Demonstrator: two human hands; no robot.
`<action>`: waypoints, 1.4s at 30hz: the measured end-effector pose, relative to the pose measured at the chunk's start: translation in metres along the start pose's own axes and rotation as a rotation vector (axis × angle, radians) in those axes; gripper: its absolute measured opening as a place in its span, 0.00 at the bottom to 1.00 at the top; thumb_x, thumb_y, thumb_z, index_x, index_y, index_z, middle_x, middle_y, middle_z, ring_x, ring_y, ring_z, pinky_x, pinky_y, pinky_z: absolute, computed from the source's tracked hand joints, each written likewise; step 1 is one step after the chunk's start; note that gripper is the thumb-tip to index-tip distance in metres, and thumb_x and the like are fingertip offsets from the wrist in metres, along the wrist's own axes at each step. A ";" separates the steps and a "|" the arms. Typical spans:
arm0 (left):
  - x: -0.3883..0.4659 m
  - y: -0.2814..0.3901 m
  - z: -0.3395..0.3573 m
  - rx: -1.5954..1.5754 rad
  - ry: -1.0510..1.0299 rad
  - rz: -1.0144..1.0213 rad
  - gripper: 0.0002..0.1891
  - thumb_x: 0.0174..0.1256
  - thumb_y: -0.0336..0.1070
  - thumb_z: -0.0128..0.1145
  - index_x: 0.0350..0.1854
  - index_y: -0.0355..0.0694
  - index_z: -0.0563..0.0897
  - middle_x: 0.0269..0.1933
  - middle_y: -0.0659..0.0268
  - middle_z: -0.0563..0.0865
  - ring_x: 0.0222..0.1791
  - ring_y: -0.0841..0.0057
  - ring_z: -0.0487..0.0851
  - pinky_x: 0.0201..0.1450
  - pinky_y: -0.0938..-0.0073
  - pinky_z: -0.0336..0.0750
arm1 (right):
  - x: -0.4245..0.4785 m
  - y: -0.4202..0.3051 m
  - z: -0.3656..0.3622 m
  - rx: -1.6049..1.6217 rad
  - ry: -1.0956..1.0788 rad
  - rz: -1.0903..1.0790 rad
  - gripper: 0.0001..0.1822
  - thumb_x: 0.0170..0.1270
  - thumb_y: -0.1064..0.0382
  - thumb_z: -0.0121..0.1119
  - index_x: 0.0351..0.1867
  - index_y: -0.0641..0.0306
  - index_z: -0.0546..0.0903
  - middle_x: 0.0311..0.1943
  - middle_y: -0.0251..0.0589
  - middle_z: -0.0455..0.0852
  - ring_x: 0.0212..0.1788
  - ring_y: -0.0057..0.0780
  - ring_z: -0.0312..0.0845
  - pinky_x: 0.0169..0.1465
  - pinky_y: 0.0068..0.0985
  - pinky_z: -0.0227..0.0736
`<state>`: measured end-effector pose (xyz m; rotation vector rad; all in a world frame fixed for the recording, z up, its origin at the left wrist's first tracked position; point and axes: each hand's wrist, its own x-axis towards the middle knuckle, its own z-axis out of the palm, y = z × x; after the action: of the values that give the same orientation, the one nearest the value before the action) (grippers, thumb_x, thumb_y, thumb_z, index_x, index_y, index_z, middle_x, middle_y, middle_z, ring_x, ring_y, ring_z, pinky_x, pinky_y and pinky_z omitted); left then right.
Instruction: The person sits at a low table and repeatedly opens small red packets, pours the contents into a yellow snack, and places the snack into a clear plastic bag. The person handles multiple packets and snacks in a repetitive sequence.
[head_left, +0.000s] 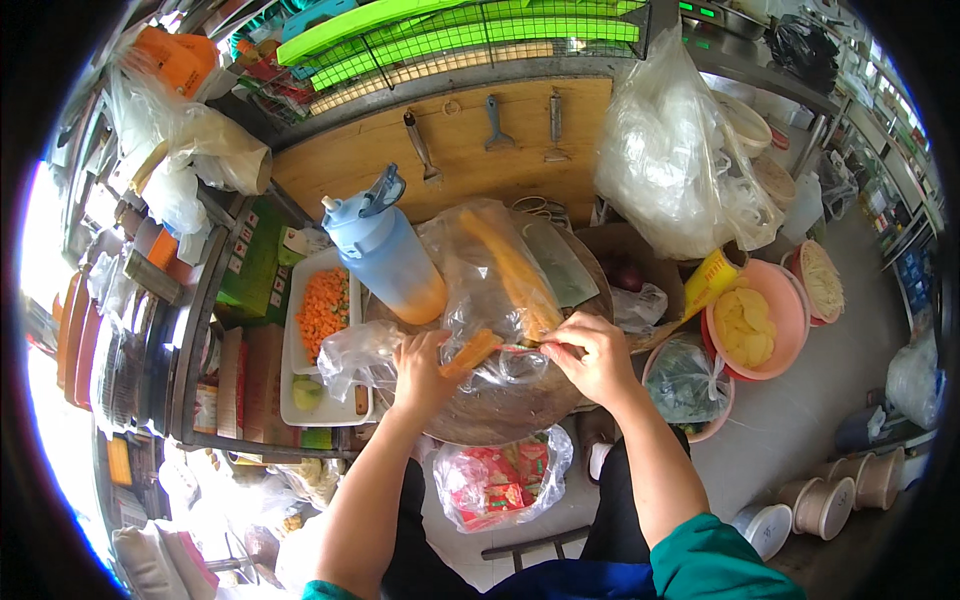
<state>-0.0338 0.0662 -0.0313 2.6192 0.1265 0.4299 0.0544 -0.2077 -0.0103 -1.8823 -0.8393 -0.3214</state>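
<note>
A clear plastic bag (465, 247) lies on the round wooden chopping block (480, 420), with long orange-yellow food pieces (510, 270) inside. My left hand (424, 371) grips bunched film at the bag's near left. A shorter orange piece (474, 352) rests against its thumb side; whether the hand also holds this piece is unclear. My right hand (592, 356) pinches the bag near its right corner, by a thin red-and-white strip (517, 348). Behind the bag lies a cleaver blade (559, 262), partly covered. A blue water bottle (386, 255) stands at the block's left rear.
To the left, a white tray (292, 397) holds diced carrot (324, 307). A tied vegetable bag (686, 382) and a pink basin (787, 330) of yellow slices (742, 322) stand right. Peelers (555, 127) hang behind, beside a large plastic sack (667, 150). Red packets (502, 480) lie below.
</note>
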 end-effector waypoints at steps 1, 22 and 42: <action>0.000 0.009 -0.001 -0.015 0.016 0.048 0.32 0.46 0.37 0.82 0.58 0.41 0.85 0.53 0.58 0.89 0.59 0.57 0.82 0.72 0.51 0.65 | -0.001 -0.001 -0.001 -0.002 -0.007 -0.021 0.06 0.58 0.66 0.77 0.36 0.60 0.91 0.33 0.39 0.88 0.36 0.41 0.84 0.42 0.35 0.77; 0.002 0.102 -0.051 -0.403 0.064 0.349 0.17 0.45 0.29 0.81 0.41 0.42 0.93 0.38 0.67 0.88 0.48 0.65 0.85 0.60 0.58 0.74 | 0.008 -0.048 -0.012 0.044 0.002 -0.224 0.14 0.46 0.74 0.79 0.35 0.61 0.89 0.34 0.36 0.86 0.38 0.39 0.83 0.43 0.33 0.78; -0.035 0.162 -0.127 -0.716 -0.009 0.550 0.12 0.57 0.33 0.74 0.45 0.44 0.95 0.37 0.71 0.89 0.43 0.71 0.90 0.73 0.50 0.70 | -0.006 -0.034 -0.014 0.430 0.272 -0.073 0.40 0.73 0.32 0.58 0.54 0.77 0.84 0.37 0.47 0.90 0.42 0.34 0.83 0.57 0.33 0.72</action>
<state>-0.1055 -0.0259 0.1418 1.9090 -0.6470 0.5232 0.0288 -0.2143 0.0166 -1.3761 -0.7251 -0.3974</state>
